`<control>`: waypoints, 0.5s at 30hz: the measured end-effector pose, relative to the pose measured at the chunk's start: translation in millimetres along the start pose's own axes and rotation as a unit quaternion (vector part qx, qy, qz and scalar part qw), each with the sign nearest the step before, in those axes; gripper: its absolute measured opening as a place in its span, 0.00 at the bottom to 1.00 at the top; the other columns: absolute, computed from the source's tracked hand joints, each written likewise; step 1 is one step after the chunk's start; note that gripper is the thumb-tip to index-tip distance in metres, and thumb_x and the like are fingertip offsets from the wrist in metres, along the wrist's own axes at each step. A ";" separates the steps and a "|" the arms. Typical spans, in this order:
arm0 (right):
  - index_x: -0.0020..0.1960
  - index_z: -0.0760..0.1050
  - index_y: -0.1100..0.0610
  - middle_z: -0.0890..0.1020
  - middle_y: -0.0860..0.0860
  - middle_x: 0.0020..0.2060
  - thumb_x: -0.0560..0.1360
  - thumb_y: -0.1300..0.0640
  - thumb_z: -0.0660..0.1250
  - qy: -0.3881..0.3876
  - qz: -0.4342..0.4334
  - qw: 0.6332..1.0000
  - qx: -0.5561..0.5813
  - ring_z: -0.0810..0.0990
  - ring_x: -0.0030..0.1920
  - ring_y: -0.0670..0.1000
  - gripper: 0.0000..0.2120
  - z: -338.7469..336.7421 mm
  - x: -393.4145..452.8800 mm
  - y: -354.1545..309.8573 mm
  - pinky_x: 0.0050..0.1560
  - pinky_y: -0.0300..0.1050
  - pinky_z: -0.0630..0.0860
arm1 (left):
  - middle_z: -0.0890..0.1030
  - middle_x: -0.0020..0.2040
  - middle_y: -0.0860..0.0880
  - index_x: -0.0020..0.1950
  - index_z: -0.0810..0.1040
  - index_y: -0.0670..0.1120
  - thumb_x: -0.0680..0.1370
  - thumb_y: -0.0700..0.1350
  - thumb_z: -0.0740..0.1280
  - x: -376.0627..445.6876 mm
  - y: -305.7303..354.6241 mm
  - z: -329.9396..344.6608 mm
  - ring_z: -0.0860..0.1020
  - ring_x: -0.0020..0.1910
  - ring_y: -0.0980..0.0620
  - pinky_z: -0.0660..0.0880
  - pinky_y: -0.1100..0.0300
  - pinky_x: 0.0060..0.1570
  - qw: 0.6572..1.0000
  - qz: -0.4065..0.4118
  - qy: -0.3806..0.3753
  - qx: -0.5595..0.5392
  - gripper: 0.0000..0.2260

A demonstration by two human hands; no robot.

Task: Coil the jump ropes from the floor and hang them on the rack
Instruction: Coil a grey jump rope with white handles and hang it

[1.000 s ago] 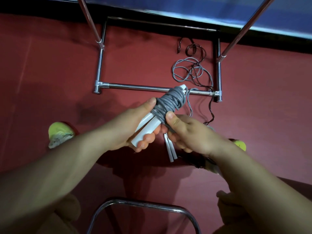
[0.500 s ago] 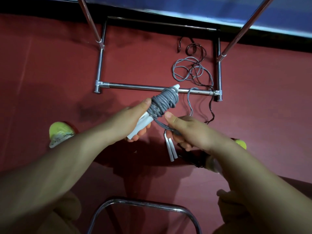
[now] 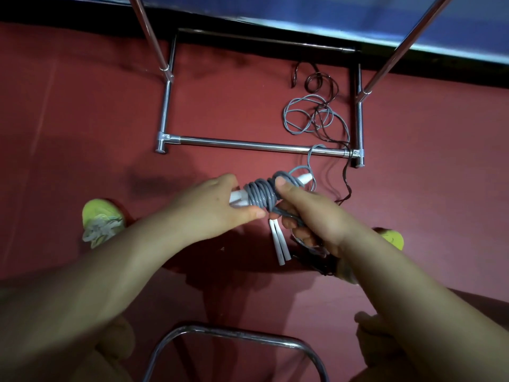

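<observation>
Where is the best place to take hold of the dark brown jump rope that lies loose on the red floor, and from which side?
Probably the dark brown jump rope is best pinched from above at its far loops inside the chrome rack base. There it lies flat and apart from the loose grey rope; nearer the rail the two cross and could snag.

At frame centre the grey rope (image 3: 261, 195) looks like smooth, glossy plastic, wound on white, matt plastic handles (image 3: 281, 245). The rack (image 3: 248, 144) across the upper half is polished, shiny metal. The red floor (image 3: 82, 106) appears matt, perhaps rubbery.
</observation>
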State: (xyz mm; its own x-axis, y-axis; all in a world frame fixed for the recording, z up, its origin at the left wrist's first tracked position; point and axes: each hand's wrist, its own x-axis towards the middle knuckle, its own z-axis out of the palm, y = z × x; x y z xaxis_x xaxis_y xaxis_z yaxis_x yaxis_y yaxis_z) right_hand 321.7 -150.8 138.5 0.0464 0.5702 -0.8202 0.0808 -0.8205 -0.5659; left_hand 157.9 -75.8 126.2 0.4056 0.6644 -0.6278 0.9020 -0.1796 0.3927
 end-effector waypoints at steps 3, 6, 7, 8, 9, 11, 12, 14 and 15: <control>0.32 0.71 0.51 0.67 0.48 0.28 0.75 0.35 0.60 0.016 -0.011 1.000 0.006 0.61 0.24 0.45 0.22 2.1 -1.7 1.9 0.27 0.41 0.56 | 0.72 0.39 0.55 0.45 0.68 0.50 0.64 0.68 0.67 -1.6 2.4 -1.8 0.71 0.37 0.55 0.65 0.56 0.35 1.000 -0.002 0.000 0.005 0.25; 0.31 0.66 0.51 0.62 0.48 0.27 0.78 0.42 0.61 0.018 -0.050 0.998 0.036 0.56 0.24 0.46 0.20 3.3 -3.0 -1.2 0.26 0.41 0.52 | 0.71 0.38 0.53 0.41 0.67 0.49 0.63 0.67 0.70 -2.0 3.5 -3.5 0.70 0.36 0.53 0.64 0.55 0.34 1.000 0.006 0.004 -0.009 0.25; 0.31 0.64 0.51 0.61 0.49 0.27 0.78 0.44 0.62 0.018 -0.064 0.997 0.047 0.55 0.25 0.47 0.19 3.1 -2.8 -2.4 0.27 0.42 0.51 | 0.72 0.38 0.53 0.40 0.67 0.49 0.62 0.67 0.71 -1.2 2.6 -3.4 0.71 0.36 0.53 0.65 0.55 0.35 1.000 0.008 -0.005 -0.025 0.25; 0.31 0.63 0.51 0.60 0.49 0.27 0.78 0.47 0.62 0.022 -0.078 0.995 0.049 0.54 0.26 0.47 0.19 2.3 -1.9 -2.9 0.26 0.41 0.51 | 0.73 0.39 0.53 0.40 0.69 0.49 0.60 0.67 0.71 -0.1 1.3 -3.5 0.72 0.36 0.53 0.67 0.55 0.37 0.998 0.002 -0.022 -0.053 0.25; 0.31 0.63 0.51 0.60 0.49 0.26 0.78 0.49 0.63 0.028 -0.090 0.994 0.048 0.54 0.27 0.47 0.19 1.4 -1.5 -3.5 0.25 0.40 0.52 | 0.76 0.39 0.53 0.41 0.71 0.50 0.57 0.69 0.70 1.5 -0.5 -3.6 0.74 0.37 0.53 0.70 0.54 0.39 0.994 -0.010 -0.047 -0.094 0.26; 0.30 0.64 0.51 0.61 0.48 0.26 0.75 0.49 0.67 0.033 -0.119 0.991 0.045 0.55 0.26 0.47 0.18 -0.3 -0.5 -3.1 0.24 0.37 0.54 | 0.82 0.39 0.52 0.44 0.77 0.50 0.53 0.71 0.67 1.3 -2.5 -4.2 0.79 0.38 0.53 0.75 0.52 0.48 0.962 -0.036 -0.128 -0.240 0.30; 0.29 0.65 0.50 0.61 0.48 0.26 0.73 0.49 0.67 0.030 -0.138 0.989 0.043 0.56 0.26 0.47 0.17 -1.0 -0.4 -2.3 0.24 0.36 0.55 | 0.84 0.39 0.50 0.45 0.79 0.50 0.54 0.72 0.65 0.5 -2.2 -4.7 0.81 0.38 0.52 0.76 0.50 0.52 0.932 -0.047 -0.184 -0.309 0.31; 0.25 0.67 0.49 0.62 0.47 0.25 0.70 0.50 0.64 0.017 -0.172 0.984 0.038 0.58 0.26 0.46 0.15 -1.5 -2.9 -1.4 0.25 0.35 0.57 | 0.85 0.40 0.44 0.46 0.81 0.46 0.62 0.76 0.61 1.1 -1.0 -7.4 0.83 0.39 0.47 0.78 0.45 0.50 0.877 -0.071 -0.276 -0.387 0.35; 0.24 0.68 0.49 0.62 0.46 0.25 0.70 0.51 0.63 0.005 -0.189 0.981 0.037 0.58 0.26 0.45 0.15 -1.5 -5.2 -1.2 0.25 0.35 0.57 | 0.84 0.39 0.42 0.47 0.82 0.43 0.64 0.76 0.56 2.3 -1.6 -8.6 0.83 0.38 0.44 0.78 0.47 0.45 0.848 -0.082 -0.308 -0.424 0.38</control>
State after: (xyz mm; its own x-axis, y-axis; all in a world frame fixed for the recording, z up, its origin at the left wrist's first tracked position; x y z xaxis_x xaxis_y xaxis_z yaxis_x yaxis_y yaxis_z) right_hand 322.9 -152.7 143.6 0.0358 0.8349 -0.5493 0.0221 -0.5502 -0.8348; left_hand 156.1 -67.8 130.0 0.5207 0.0776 -0.8502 0.6291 0.6383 0.4436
